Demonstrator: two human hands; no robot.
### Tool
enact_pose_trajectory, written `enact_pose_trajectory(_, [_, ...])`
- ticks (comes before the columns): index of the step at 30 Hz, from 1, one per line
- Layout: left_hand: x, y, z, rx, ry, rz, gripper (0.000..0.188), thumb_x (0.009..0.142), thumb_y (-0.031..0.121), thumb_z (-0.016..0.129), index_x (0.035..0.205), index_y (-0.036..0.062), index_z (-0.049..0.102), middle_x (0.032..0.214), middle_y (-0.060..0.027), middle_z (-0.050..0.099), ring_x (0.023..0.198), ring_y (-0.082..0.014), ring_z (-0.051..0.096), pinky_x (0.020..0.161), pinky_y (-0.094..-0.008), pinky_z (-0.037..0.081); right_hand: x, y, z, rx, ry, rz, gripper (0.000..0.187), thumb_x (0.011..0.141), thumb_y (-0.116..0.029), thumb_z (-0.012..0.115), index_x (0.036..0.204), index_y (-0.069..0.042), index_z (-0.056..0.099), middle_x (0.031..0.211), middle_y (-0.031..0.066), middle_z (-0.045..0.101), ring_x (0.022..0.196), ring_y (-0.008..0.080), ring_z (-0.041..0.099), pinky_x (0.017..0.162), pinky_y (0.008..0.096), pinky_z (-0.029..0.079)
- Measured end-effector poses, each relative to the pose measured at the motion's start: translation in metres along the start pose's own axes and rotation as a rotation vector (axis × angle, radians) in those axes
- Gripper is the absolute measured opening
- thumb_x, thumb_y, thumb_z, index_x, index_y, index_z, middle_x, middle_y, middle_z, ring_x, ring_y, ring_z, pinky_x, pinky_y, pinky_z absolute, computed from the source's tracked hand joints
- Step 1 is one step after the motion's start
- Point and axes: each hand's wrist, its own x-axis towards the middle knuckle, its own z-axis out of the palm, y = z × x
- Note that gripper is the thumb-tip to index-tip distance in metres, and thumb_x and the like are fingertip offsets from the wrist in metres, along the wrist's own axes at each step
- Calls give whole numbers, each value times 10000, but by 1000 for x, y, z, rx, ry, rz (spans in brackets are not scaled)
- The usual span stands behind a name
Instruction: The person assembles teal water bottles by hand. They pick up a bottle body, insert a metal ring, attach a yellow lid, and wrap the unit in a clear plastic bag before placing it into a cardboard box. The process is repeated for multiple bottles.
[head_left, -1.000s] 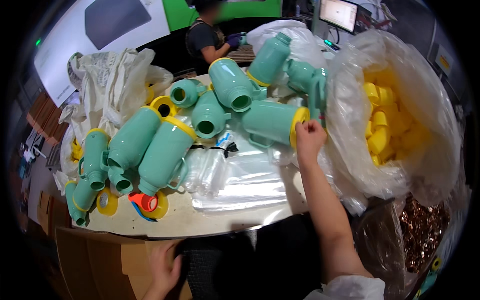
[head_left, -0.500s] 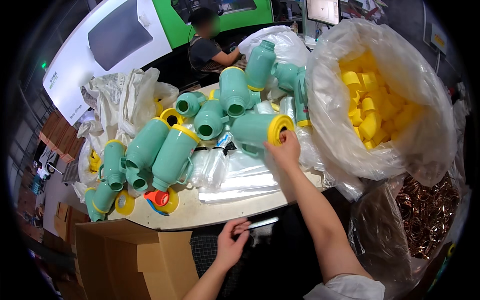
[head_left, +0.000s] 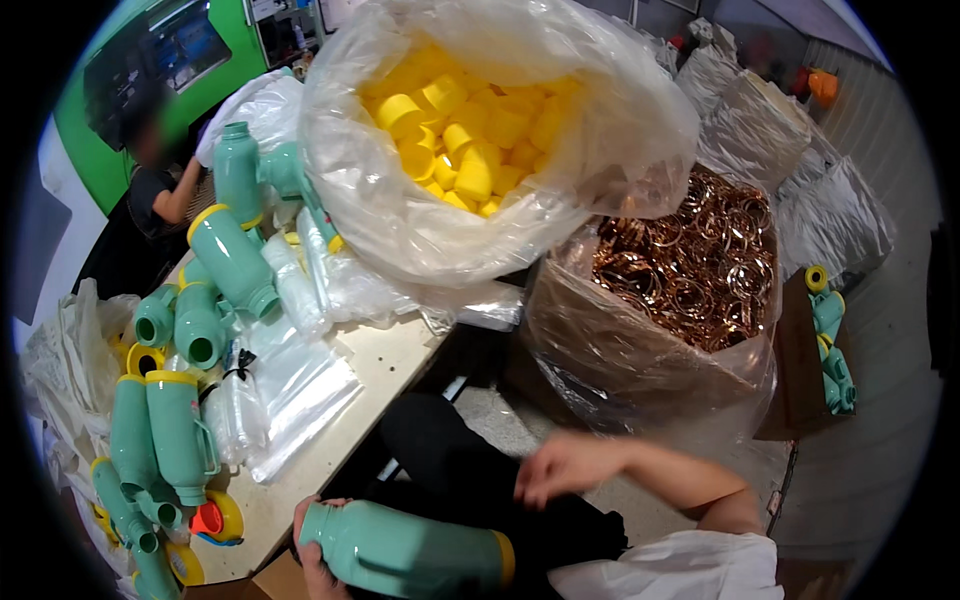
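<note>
A green flask body (head_left: 410,550) with a yellow band at its right end lies across my lap. My left hand (head_left: 318,562) grips its narrower neck end, with fingers wrapped round it. Above and right of the flask, my right hand (head_left: 570,468) hangs apart from it; its fingers are bent and blurred, so I cannot tell whether it holds anything. On the table to the left, more green flask bodies (head_left: 180,435) with handles stand and lie in a cluster. Flat clear plastic bags (head_left: 300,405) lie beside them.
A big clear bag (head_left: 330,215) of yellow cups (head_left: 475,165) rests at the table's far end. Right of it, a plastic-lined box holds copper-coloured rings (head_left: 690,265). A carton (head_left: 795,380) with green flasks stands farther right. Another person (head_left: 160,195) sits beyond the table.
My view has turned right. The flask that my right hand touched on the table is now apparently in my lap, held by my left hand. The slim silvery tool at my left hand no longer shows.
</note>
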Motion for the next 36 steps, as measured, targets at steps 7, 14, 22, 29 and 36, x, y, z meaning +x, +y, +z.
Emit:
enact_pose_trajectory(7, [18,27,6,-68,125,-73,740,855,507,653,1379,41,417,1142,-216,610,1078,-292,613,930,-414,518,-78,-62,-211,-1232,1295,86,110,806,-131,731,908,-96,752,902,100,686,845,284,671,754,377,538])
enact_pose_trajectory(14, [27,-1,-6,25,110,-261,709,775,450,760,1263,13,490,1071,-207,663,984,-292,660,877,-388,550,-64,-46,-242,-1394,1075,241,82,770,-153,730,844,-115,732,913,75,649,914,282,646,779,420,528])
enact_pose_trajectory(22, [25,-14,-3,-38,147,-270,667,808,411,739,1275,8,483,1098,-206,657,993,-285,655,905,-387,535,-54,-91,-137,-153,1119,-399,165,905,-146,734,918,-7,647,748,-6,622,619,61,576,568,205,453])
enact_pose_trajectory(29, [5,-17,-21,6,133,-148,697,936,512,584,1433,52,421,1268,-170,599,1168,-276,587,1043,-408,449,96,-79,-25,39,695,-415,149,890,-126,739,920,-16,643,797,24,657,687,83,614,651,218,495])
enact_pose_trajectory(36, [-12,-1,-9,29,207,93,798,972,591,473,1523,54,261,1429,-175,473,1283,-265,502,1098,-394,378,197,-54,121,-1032,155,-980,160,768,-93,741,922,-116,706,872,39,650,713,237,614,591,360,482])
